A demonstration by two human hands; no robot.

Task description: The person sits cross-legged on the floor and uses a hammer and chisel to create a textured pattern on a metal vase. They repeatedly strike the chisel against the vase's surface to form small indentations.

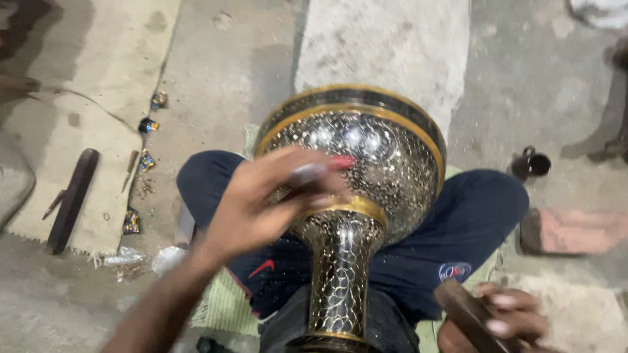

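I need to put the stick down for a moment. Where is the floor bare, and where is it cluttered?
Bare: the pale slab beyond the vase, and the floor between vase and black cup. Crowded: the mat on the left, with a dark bar, small tools and wrappers.

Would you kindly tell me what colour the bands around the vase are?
Gold bands ring the dark, silver-patterned vase; the head view shows them.

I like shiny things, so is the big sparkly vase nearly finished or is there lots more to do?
Much looks done: the vase already shows fine patterns over its bowl and neck, with gold bands. In hand now: the left hand holds a small red-tipped tool against the bowl, and the right hand grips a dark wooden stick. What is left is hard to tell, since the far side is hidden and the picture is blurred.
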